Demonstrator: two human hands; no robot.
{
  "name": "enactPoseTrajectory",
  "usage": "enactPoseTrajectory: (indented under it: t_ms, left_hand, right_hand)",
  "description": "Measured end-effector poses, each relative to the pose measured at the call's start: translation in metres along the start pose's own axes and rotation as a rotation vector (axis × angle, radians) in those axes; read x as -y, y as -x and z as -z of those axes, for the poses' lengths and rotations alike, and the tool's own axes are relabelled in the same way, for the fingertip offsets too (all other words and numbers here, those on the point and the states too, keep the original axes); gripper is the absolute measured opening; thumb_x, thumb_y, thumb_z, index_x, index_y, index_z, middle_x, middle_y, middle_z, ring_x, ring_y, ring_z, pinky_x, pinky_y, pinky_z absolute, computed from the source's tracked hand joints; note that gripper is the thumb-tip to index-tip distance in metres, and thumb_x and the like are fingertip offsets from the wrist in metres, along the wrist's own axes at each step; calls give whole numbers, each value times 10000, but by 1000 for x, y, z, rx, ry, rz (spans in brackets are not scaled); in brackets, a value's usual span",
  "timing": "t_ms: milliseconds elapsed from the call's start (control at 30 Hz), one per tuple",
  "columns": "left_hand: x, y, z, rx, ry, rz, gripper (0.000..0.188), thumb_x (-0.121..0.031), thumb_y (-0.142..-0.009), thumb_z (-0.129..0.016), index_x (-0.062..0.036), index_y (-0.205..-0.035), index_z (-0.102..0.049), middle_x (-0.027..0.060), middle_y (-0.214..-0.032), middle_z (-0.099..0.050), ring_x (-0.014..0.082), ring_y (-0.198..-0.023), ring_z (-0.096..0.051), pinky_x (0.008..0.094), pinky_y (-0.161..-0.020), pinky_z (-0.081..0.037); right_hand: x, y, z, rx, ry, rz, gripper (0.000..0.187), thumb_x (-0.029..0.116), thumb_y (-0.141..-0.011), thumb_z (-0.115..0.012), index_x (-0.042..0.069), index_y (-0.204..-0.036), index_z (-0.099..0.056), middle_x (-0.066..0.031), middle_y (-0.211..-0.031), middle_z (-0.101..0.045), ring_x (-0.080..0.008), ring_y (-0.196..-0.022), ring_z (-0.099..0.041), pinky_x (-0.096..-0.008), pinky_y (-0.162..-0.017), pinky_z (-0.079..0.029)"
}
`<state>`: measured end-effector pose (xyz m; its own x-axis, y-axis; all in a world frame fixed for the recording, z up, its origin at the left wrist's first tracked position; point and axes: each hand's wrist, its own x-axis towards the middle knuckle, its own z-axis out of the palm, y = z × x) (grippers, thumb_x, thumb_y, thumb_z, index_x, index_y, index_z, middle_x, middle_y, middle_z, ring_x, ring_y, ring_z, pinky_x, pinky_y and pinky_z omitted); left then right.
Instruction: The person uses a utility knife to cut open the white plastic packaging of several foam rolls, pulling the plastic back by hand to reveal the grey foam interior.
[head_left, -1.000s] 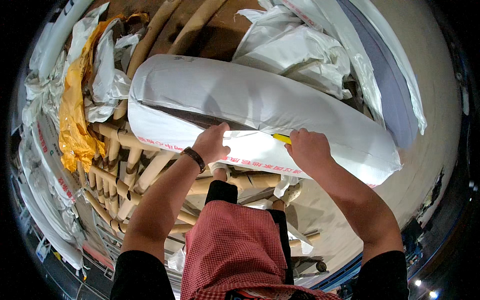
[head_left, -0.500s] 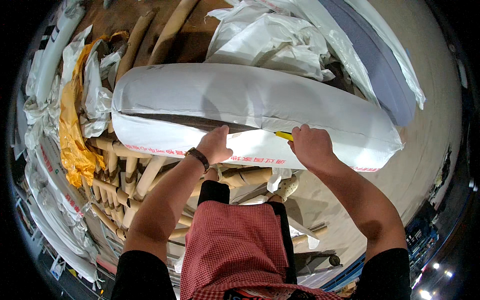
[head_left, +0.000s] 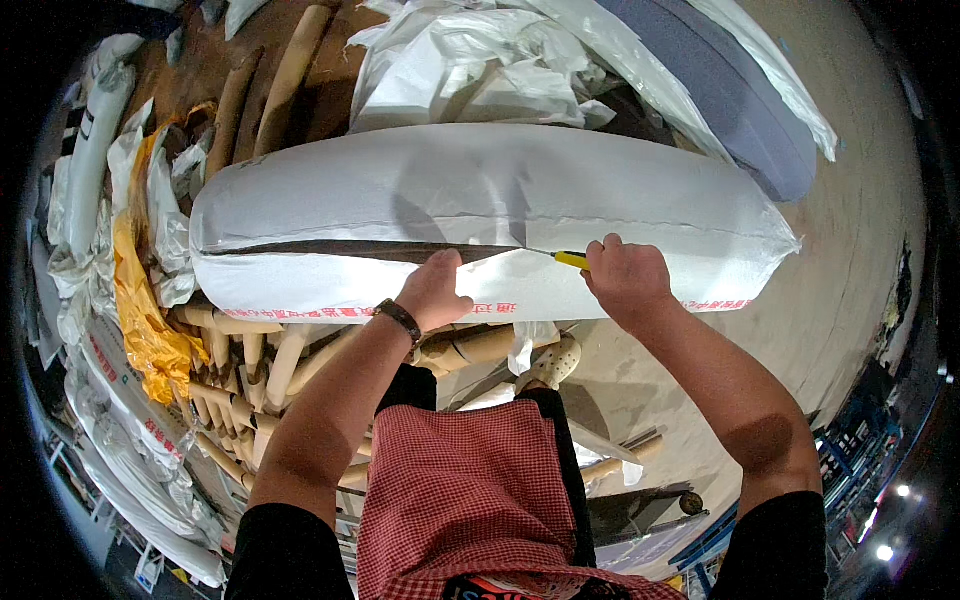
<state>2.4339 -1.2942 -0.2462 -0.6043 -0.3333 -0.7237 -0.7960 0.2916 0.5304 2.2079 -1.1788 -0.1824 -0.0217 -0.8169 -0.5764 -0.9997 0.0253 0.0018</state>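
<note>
Pale floor [head_left: 855,130] and brown cardboard tubes [head_left: 292,75] surround the scene as we see the right hand [head_left: 630,282] with its fingers curled tightly around a yellow cutter [head_left: 572,260], its thin blade at the right-hand end of a long slit [head_left: 330,247]. Fingers of the left hand [head_left: 435,290] rest at the slit's near edge; whether they pinch the wrapping, we cannot tell. Dark material shows within.

We judge that too deep a blade could score that material, that slack wrapping could snag the edge and make it jump, and that a pull leftward would bring it toward the left hand. Round tubes beneath could also let the load turn.

Both forearms reach up from the lower edge, the right elbow bent outward, the left arm slanting inward behind a dark wristband [head_left: 399,320]. Before them, the white-wrapped roll [head_left: 640,185] lies crosswise, crumpled white sheeting [head_left: 470,65] beyond it.
</note>
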Motion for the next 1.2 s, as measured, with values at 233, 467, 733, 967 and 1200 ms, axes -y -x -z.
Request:
enactPoseTrajectory:
  t_ms: [233,467,733,967,1200]
  left_hand:
    - [-34,-18,-27,20,-187,16,521,-151,-687,-641,34,-1126,-431,210,-1058,-488,291,-932,-557,378,-764,-481]
    - [-57,-26,-53,-56,-80,-56,527,-163,-658,-639,-40,-1138,-459,210,-1013,-544,301,-944,-555,382,-814,-447]
    - [-115,-43,-92,-156,-140,-7,526,-163,-644,-617,-55,-1134,-462,170,-1047,-529,308,-979,-530,380,-833,-441]
    - [-174,-68,-123,-79,-74,-31,550,-161,-666,-638,-9,-1151,-429,189,-1055,-481,298,-986,-506,375,-856,-425]
    - [-223,-86,-157,-160,37,-119,496,-106,-658,-632,6,-1100,-437,193,-1076,-467,349,-994,-507,401,-834,-440]
  right_hand:
    - [-35,27,-20,1,-103,-76,106,125,-776,-532,47,-844,-559,-102,-787,-570,-216,-657,-627,-330,-543,-497]
    - [-76,54,-44,-14,-114,-105,120,104,-758,-536,36,-849,-574,-103,-817,-579,-222,-686,-630,-333,-571,-501]
    - [-125,84,-70,-16,-39,-137,136,111,-758,-534,40,-862,-584,-103,-831,-586,-222,-679,-634,-334,-566,-503]
    - [-159,108,-88,-19,-55,-205,128,112,-750,-547,44,-852,-582,-103,-826,-583,-225,-689,-633,-347,-591,-498]
    - [-191,128,-98,75,-106,-263,141,166,-782,-551,59,-870,-575,-105,-845,-574,-232,-716,-631,-353,-618,-494]
